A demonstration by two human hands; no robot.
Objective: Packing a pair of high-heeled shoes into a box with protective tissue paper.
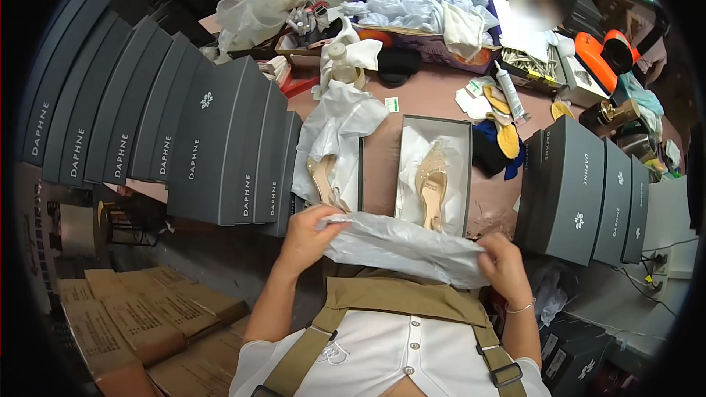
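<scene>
An open box (463, 129) at twelve o'clock holds a shoe (432, 180), toe toward the person. Left hand (309, 239) and right hand (504, 268) pinch a bag (401, 246), long axis nine-to-three.

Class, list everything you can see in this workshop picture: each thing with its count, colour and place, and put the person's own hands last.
plastic bag: one, clear-white, stretched between both hands.
open shoe box: one, grey, table centre, lined with white paper.
pointed shoe: one, beige, inside the open box.
second shoe: one, beige, on white tissue left of the box.
left box stack: many, dark grey, fanned along the table's left.
right boxes: three, dark grey, standing at the right.
cardboard cartons: several, brown, lower left floor.
tube: one, white, beyond the open box.
left hand: gripping the bag's left end.
right hand: gripping the bag's right end.
</scene>
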